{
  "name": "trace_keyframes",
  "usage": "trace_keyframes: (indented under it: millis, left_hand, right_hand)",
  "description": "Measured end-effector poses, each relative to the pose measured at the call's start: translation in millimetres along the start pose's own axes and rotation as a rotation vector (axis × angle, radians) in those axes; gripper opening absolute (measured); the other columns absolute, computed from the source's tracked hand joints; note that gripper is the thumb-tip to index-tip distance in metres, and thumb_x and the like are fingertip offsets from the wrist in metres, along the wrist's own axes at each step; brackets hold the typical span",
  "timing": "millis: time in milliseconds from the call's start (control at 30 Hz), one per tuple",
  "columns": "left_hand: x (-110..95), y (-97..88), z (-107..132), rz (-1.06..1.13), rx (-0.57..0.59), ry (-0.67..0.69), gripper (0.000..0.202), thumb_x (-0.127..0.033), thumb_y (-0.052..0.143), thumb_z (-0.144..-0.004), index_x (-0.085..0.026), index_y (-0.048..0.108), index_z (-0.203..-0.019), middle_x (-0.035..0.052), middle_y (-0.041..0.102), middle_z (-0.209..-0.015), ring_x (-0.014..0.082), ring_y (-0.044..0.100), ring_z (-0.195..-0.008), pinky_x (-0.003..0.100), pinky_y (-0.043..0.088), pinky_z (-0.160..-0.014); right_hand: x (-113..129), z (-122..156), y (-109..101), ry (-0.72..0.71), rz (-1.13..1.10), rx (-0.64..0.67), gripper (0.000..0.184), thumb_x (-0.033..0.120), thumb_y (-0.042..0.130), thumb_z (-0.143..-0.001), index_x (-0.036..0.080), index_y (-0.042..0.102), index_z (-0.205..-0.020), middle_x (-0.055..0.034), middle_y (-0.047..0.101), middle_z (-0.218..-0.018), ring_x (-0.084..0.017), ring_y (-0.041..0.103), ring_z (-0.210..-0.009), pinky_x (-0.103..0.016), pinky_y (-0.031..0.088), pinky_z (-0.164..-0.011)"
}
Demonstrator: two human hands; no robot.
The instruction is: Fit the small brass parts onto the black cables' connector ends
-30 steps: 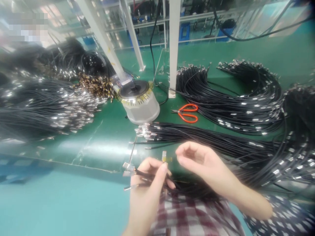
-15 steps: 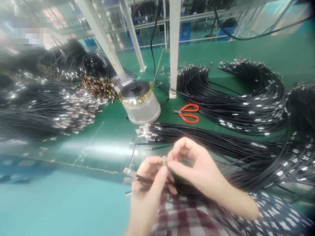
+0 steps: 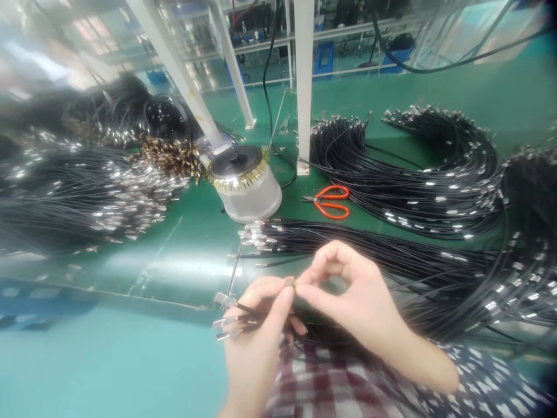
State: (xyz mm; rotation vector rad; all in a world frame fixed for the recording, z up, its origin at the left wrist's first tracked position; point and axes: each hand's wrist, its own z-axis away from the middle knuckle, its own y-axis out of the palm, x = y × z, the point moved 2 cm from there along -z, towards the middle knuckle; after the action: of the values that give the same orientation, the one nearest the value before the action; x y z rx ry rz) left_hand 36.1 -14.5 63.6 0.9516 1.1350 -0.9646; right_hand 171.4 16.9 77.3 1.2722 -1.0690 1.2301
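My left hand (image 3: pixel 260 334) is closed round a few thin black cables with metal ends (image 3: pixel 226 328) that stick out to the left. Between its thumb and forefinger it pinches one small metal connector tip (image 3: pixel 289 283). My right hand (image 3: pixel 348 296) pinches the same tip from the right, thumb and forefinger together, the other fingers curled. Both hands hover over my lap, just in front of the green table's near edge (image 3: pixel 130 293). A bundle of black cables (image 3: pixel 348 241) lies on the table right behind my hands.
A round white dispenser with a black top (image 3: pixel 247 183) stands behind the bundle. Orange-handled scissors (image 3: pixel 331 201) lie to its right. Large coils of black cable (image 3: pixel 418 168) fill the right side, heaps of finished cables (image 3: pixel 73 191) the left. White frame posts (image 3: pixel 303 87) rise at the back.
My right hand has come in from the right and closed its thumb and forefinger on the connector tip held up by my left hand. The left hand has stayed nearly still.
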Motion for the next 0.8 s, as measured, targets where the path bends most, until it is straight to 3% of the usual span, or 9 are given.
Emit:
trace_keyframes:
  millis: [233, 367, 533, 800]
  left_hand:
    - [2, 2.1, 1, -0.03, -0.014, 0.0, 0.006, -0.021, 0.075, -0.075, -0.02, 0.071, -0.071, -0.003, 0.07, -0.076, 0.0089, 0.059, -0.039, 0.02, 0.048, -0.038]
    - [6, 1.0, 0, 0.021, -0.026, -0.019, 0.007, -0.023, 0.077, -0.073, -0.02, 0.072, -0.071, -0.003, 0.07, -0.075, 0.0088, 0.058, -0.038, 0.019, 0.045, -0.033]
    - [8, 0.4, 0, 0.028, -0.025, -0.021, 0.007, -0.024, 0.078, -0.072, -0.02, 0.072, -0.071, -0.0028, 0.071, -0.075, 0.0095, 0.059, -0.039, 0.02, 0.049, -0.035]
    - [7, 0.9, -1, 0.0, -0.029, -0.015, 0.005, -0.023, 0.076, -0.073, -0.02, 0.072, -0.072, -0.0028, 0.071, -0.078, 0.0088, 0.059, -0.039, 0.02, 0.049, -0.037]
  right_hand:
    - [-5, 1, -2, 0.002, -0.025, 0.003, 0.031, 0.008, 0.074, -0.069, 0.022, 0.046, -0.072, 0.0037, 0.07, -0.068, -0.012, 0.064, -0.065, -0.026, 0.051, -0.067]
    - [-7, -2, -1, 0.076, -0.115, 0.048, 0.037, 0.007, 0.076, -0.067, 0.022, 0.043, -0.076, 0.0062, 0.069, -0.065, -0.01, 0.061, -0.061, -0.025, 0.048, -0.066]
    - [-12, -4, -1, 0.166, -0.233, 0.086, 0.045, 0.01, 0.08, -0.065, 0.022, 0.039, -0.081, 0.0078, 0.07, -0.064, -0.009, 0.06, -0.059, -0.022, 0.046, -0.063]
    - [-13, 3, 2, 0.006, -0.093, -0.063, 0.037, 0.007, 0.075, -0.069, 0.023, 0.042, -0.076, 0.0069, 0.07, -0.067, -0.011, 0.066, -0.066, -0.024, 0.052, -0.069]
